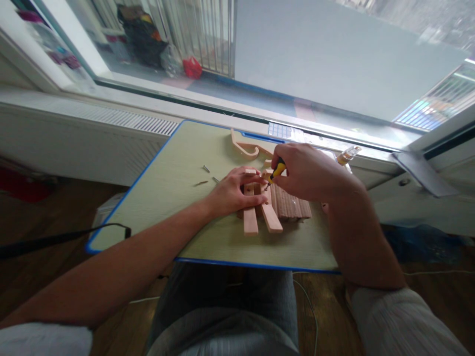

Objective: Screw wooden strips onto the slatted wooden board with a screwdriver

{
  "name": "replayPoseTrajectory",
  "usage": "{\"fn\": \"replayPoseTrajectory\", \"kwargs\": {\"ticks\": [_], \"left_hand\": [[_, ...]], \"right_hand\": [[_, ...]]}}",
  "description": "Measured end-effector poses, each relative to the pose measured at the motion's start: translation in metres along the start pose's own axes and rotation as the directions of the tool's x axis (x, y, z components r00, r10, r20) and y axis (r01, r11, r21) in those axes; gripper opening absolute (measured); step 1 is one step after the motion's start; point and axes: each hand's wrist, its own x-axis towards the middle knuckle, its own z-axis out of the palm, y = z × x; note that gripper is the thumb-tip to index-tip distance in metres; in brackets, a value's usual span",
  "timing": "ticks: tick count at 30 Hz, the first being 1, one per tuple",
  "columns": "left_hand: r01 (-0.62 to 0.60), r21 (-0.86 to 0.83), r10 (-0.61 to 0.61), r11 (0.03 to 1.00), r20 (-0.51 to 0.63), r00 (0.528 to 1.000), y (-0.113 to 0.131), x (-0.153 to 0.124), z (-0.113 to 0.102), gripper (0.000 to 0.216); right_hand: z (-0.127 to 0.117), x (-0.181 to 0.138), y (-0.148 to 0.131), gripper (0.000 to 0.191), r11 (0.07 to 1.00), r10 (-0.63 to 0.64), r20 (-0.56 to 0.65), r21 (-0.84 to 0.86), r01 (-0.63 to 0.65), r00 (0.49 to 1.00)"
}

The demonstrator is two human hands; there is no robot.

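My right hand (297, 165) is closed around a yellow and black screwdriver (277, 170), its shaft slanting down to a screw (266, 188) in a wooden piece. My left hand (239, 189) grips the wooden assembly (272, 217), fingers over the far part and thumb across the near part. Two pale wooden strips of the assembly point toward me. Beneath it lies a sheet of corrugated cardboard (293, 201). Left of my left hand, several loose screws (206, 168) rest on the tabletop. Curved wooden parts (245, 148) lie farther back.
The pale green table (159, 178) has a blue edge and stands against a window sill. A blister pack (280, 130) and a small clear bottle with amber contents (348, 155) are at the back. A ribbed radiator (111, 123) stands to the left. A black strap (128, 231) hangs over the left corner.
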Motion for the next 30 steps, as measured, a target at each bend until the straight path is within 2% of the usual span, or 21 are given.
{"fn": "replayPoseTrajectory", "kwargs": {"ticks": [6, 15, 20, 25, 30], "left_hand": [[0.017, 0.031, -0.017, 0.999, -0.002, 1.000, 0.0012, -0.0003, -0.0008, 0.048], [0.009, 0.065, -0.010, 0.998, 0.015, 1.000, 0.0026, 0.0010, -0.0027, 0.050], [0.005, 0.048, -0.005, 0.999, 0.007, 1.000, 0.0022, -0.0001, -0.0015, 0.049], [0.012, 0.030, -0.011, 0.999, -0.012, 1.000, 0.0021, -0.0007, -0.0001, 0.051], [0.032, 0.003, -0.032, 0.999, -0.015, 0.999, 0.0021, -0.0014, 0.0003, 0.051]], "right_hand": [[-0.0009, 0.0009, -0.0031, 0.032, 0.997, 0.065, -0.010, -0.048, -0.066, 0.998], [-0.0023, 0.0021, -0.0044, 0.034, 0.988, 0.124, 0.015, -0.095, -0.122, 0.992], [-0.0024, 0.0006, -0.0020, 0.035, 0.996, 0.080, 0.049, -0.031, -0.079, 0.996], [-0.0036, -0.0016, -0.0027, 0.023, 1.000, -0.016, 0.067, 0.022, 0.015, 0.998], [-0.0067, -0.0025, -0.0036, 0.022, 1.000, -0.016, 0.074, -0.010, 0.017, 0.997]]}}
